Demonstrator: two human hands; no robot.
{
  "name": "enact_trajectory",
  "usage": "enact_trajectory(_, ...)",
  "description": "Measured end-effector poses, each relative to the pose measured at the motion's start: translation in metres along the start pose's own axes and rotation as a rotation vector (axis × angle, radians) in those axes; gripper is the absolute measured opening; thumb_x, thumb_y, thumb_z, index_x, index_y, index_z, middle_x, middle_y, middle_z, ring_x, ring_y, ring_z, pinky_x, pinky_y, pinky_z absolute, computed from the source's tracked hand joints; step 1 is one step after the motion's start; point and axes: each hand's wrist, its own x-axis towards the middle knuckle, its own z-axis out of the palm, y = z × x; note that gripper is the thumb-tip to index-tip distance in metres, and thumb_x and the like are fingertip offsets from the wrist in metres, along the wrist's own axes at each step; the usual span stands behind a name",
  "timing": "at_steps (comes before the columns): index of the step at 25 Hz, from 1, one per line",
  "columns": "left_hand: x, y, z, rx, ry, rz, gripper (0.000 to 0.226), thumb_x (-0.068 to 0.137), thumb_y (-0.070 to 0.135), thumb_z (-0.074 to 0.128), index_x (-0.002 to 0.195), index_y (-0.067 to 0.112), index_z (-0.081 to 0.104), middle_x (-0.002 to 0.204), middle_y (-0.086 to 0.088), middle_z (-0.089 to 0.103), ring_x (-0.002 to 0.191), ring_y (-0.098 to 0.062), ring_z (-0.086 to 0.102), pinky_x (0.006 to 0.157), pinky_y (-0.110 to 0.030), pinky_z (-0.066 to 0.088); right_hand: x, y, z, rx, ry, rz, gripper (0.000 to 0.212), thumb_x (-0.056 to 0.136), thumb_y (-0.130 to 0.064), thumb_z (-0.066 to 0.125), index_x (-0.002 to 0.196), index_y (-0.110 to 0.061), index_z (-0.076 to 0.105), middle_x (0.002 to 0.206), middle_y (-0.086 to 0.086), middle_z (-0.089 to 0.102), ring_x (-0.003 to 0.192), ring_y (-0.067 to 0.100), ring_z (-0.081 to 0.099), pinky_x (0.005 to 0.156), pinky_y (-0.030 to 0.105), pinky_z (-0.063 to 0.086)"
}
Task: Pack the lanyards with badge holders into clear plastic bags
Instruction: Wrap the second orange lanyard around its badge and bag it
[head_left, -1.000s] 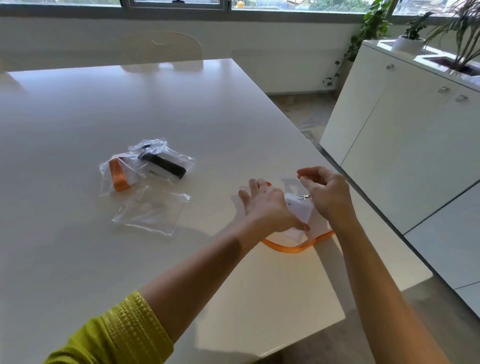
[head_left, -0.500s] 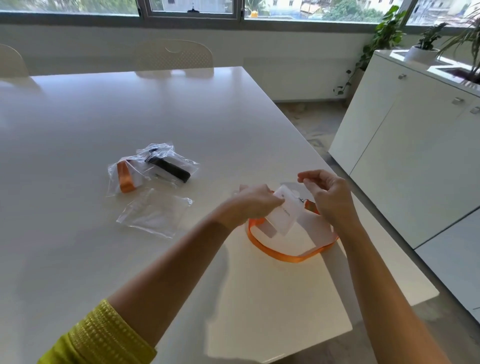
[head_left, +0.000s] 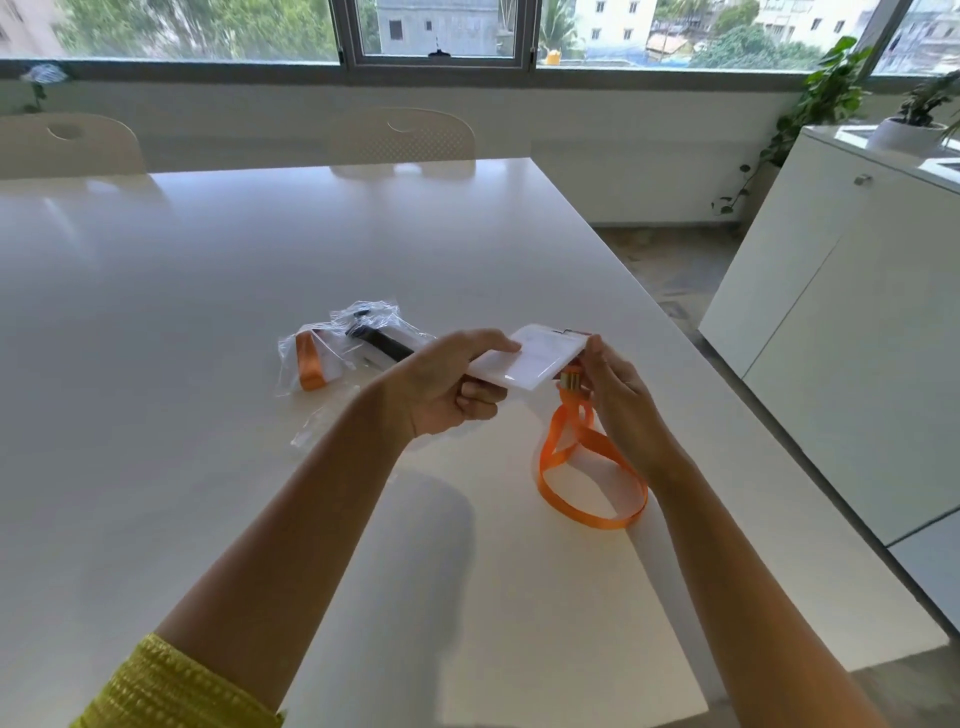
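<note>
Left hand (head_left: 447, 384) grips the stiff, light badge holder (head_left: 530, 358) above the table (head_left: 208, 312); right hand (head_left: 618, 389) pinches its clip end. The limp orange strap (head_left: 587, 478) dangles toward 5 o'clock, likely needing gathering.

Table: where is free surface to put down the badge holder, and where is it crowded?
Free: the table between the filled bags and the far chairs, and the near part between the forearms. Crowded: around the bags, the empty bag and the orange lanyard loop by the right hand.
</note>
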Motion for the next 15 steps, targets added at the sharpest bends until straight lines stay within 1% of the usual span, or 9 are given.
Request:
enact_trajectory(2,-0.004,-0.001,-0.008,-0.063,0.0,0.041,0.01,0.092,0.015,0.056,0.09,0.007,0.061,0.064,-0.004,0.052,0.04,-0.007,0.032,0.038,-0.016,0.025,0.003,-0.002,0.011,0.062,-0.044,-0.001,0.037,0.109,-0.013,0.023,0.118,-0.027,0.056,0.107,0.011,0.066,0.097,0.013,0.069,0.087,0.027,0.055)
enact_trajectory(4,-0.009,0.0,-0.014,-0.086,-0.015,0.085,0.011,0.092,0.015,0.059,0.096,0.008,0.067,0.069,-0.004,0.063,0.045,-0.008,0.044,0.039,-0.016,0.033,0.006,-0.001,0.02,0.082,-0.08,0.003,0.035,0.108,-0.012,0.028,0.118,-0.027,0.059,0.105,0.022,0.062,0.091,0.017,0.065,0.085,0.031,0.055)
enact_trajectory(5,-0.011,0.0,-0.016,-0.093,-0.015,0.107,0.013,0.092,0.015,0.06,0.1,0.009,0.067,0.072,-0.004,0.068,0.047,-0.009,0.05,0.04,-0.016,0.038,0.007,0.001,0.025,0.075,-0.09,0.017,0.033,0.108,-0.011,0.032,0.117,-0.023,0.061,0.097,0.022,0.06,0.086,0.017,0.061,0.082,0.03,0.054)
enact_trajectory(7,-0.013,0.001,-0.02,-0.105,0.033,0.16,0.016,0.093,0.015,0.063,0.105,0.007,0.067,0.079,-0.005,0.071,0.053,-0.009,0.059,0.043,-0.017,0.044,0.008,0.006,0.036,0.044,-0.081,0.053,0.026,0.106,-0.007,0.036,0.11,-0.005,0.061,0.078,0.01,0.053,0.075,0.016,0.052,0.078,0.031,0.051)
enact_trajectory(8,-0.013,0.002,-0.021,-0.11,0.077,0.192,0.017,0.093,0.015,0.064,0.106,0.006,0.068,0.082,-0.006,0.072,0.058,-0.01,0.063,0.045,-0.017,0.047,0.009,0.008,0.041,0.021,-0.066,0.072,0.025,0.106,-0.008,0.037,0.105,-0.002,0.061,0.073,0.004,0.051,0.072,0.016,0.05,0.076,0.031,0.049)
enact_trajectory(9,-0.013,0.002,-0.023,-0.116,0.121,0.226,0.017,0.093,0.015,0.065,0.107,0.006,0.069,0.086,-0.008,0.073,0.064,-0.012,0.066,0.049,-0.017,0.05,0.009,0.009,0.045,0.0,-0.051,0.09,0.027,0.106,-0.011,0.037,0.101,-0.005,0.062,0.07,0.001,0.05,0.07,0.014,0.05,0.076,0.03,0.049)
enact_trajectory(11,-0.012,0.002,-0.026,-0.138,0.2,0.298,0.017,0.094,0.012,0.065,0.107,0.005,0.072,0.093,-0.011,0.075,0.076,-0.018,0.072,0.062,-0.022,0.06,0.01,0.008,0.053,-0.018,-0.026,0.121,0.032,0.107,-0.019,0.038,0.093,-0.014,0.066,0.064,-0.003,0.05,0.065,0.011,0.051,0.072,0.028,0.048)
enact_trajectory(13,-0.011,0.0,-0.029,-0.157,0.275,0.352,0.017,0.093,0.01,0.067,0.108,0.005,0.072,0.097,-0.012,0.076,0.081,-0.022,0.073,0.072,-0.027,0.063,0.009,0.007,0.059,-0.026,-0.014,0.127,0.035,0.107,-0.024,0.039,0.085,-0.018,0.066,0.058,-0.006,0.048,0.059,0.01,0.049,0.064,0.022,0.044)
enact_trajectory(15,-0.011,-0.001,-0.031,-0.153,0.368,0.395,0.019,0.092,0.01,0.07,0.109,0.005,0.072,0.101,-0.012,0.075,0.073,-0.021,0.072,0.064,-0.024,0.062,0.007,0.005,0.063,-0.064,-0.01,0.125,0.036,0.106,-0.03,0.042,0.08,-0.022,0.066,0.055,-0.007,0.046,0.054,0.011,0.044,0.055,0.018,0.038)
